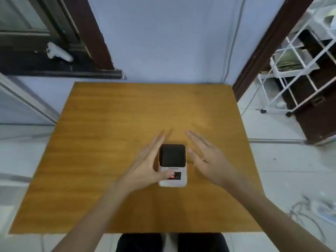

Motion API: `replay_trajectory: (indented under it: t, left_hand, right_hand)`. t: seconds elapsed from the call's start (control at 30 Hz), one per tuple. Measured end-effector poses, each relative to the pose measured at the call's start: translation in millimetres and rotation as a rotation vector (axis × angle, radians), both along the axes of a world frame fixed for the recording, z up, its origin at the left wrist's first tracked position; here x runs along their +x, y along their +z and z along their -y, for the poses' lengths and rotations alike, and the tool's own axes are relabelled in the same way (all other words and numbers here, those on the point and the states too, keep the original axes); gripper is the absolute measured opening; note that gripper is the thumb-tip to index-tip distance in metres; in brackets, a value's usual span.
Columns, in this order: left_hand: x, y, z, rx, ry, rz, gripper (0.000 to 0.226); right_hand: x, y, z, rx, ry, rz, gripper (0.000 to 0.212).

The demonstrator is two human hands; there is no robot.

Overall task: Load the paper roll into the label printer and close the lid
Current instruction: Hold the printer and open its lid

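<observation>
Head view: printer (172, 165) sitting flat on counter (127, 115), near front middle, dark lid (172, 155) facing up and apparently shut; red light glowing on small front panel (176, 176). No paper roll anywhere in sight — possibly already inside, cannot tell.

Left hand (145, 167) flat and spread beside printer's left flank, fingers (156, 144) straight and released, thumb laid across white front edge, touching or almost touching panel. Right hand (209, 159) hovering just right of printer, open, palm turned inward, gripping nothing, apart from casing.

Judged stage: either about to open lid or just done closing it. If opening: steady body with left palm against side, keep thumb off button, find lid latch or edge with right fingertips and lift from rear hinge line gently. If closing finished: press evenly on both lid corners until seated, check no gap along seam.

Surroundings: counter otherwise bare around printer, so nothing blocking either hand. White wire rack (294, 70) on wheels off to right, well apart. White handle-shaped object (58, 53) on dark sill at upper left, far away. Cables (309, 211) on floor at lower right. Dark-clad knees (172, 242) below counter's near edge.
</observation>
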State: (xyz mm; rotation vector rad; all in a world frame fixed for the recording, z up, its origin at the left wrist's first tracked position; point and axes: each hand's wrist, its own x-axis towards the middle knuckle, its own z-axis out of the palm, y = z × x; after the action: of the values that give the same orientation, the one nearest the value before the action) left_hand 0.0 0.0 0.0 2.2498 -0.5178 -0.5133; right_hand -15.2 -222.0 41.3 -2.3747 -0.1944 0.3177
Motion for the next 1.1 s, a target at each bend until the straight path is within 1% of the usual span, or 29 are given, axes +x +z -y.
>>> replay_trajectory:
  t: [0.1,0.2,0.27,0.4,0.53,0.63,0.73,0.93,1.1]
  left_hand:
    - [-2,-31,-3,0.054,0.000,-0.008,0.109]
    - [-8,-57,-5,0.119,-0.017,0.092,0.111]
    - [-11,-65,-6,0.112,-0.012,0.163,0.114]
    - [-17,-71,-7,0.048,0.042,0.205,0.114]
    - [-24,-79,-11,-0.026,0.065,0.219,0.116]
    - [-37,-84,-9,-0.084,0.070,0.175,0.121]
    - [-59,-86,-7,-0.131,0.109,0.127,0.124]
    - [-83,-80,-6,-0.104,0.187,0.145,0.120]
    - [-81,-76,-6,-0.114,0.201,0.123,0.118]
  right_hand:
    - [-13,-36,-9,0.079,-0.027,-0.029,0.053]
    - [-29,-71,-17,0.161,-0.027,-0.004,0.057]
    - [-34,-87,-19,0.200,-0.037,0.047,0.060]
    - [-42,-107,-20,0.287,-0.048,0.106,0.065]
    - [-47,-115,-16,0.350,-0.048,0.152,0.067]
    - [-60,-119,-16,0.381,-0.041,0.179,0.065]
    - [-78,-119,-17,0.487,-0.082,0.154,0.062]
    - [-93,-116,-14,0.582,-0.130,0.110,0.053]
    - [-92,-115,-14,0.586,-0.177,0.126,0.049]
